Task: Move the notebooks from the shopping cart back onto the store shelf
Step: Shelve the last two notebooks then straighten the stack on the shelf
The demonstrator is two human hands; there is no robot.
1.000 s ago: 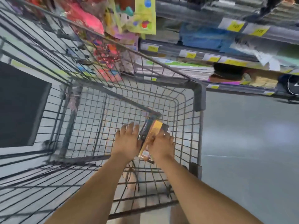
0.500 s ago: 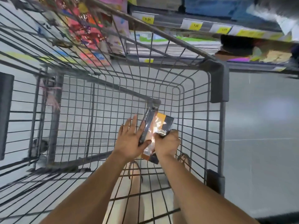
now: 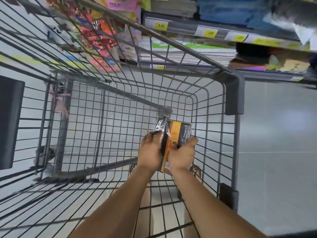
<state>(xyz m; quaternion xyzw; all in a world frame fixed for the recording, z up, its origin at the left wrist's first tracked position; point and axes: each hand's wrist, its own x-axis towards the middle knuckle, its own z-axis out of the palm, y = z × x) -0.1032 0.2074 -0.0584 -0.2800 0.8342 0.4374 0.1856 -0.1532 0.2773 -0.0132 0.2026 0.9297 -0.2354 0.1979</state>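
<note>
The pack of notebooks (image 3: 177,134), dark with an orange band and wrapped in clear plastic, stands on its edge in the middle of the frame, inside the shopping cart (image 3: 234,93), close to its right wire wall. If it rests on the cart bottom cannot be told. The left hand (image 3: 150,152) grips it from the left and the right hand (image 3: 182,155) from the right, with fingers (image 3: 193,140) curled around it. Beyond the cart, in the upper right of the frame, the store shelf (image 3: 185,29) holds flat stacks of paper goods (image 3: 197,55), with yellow price tags (image 3: 210,33) on its edge.
</note>
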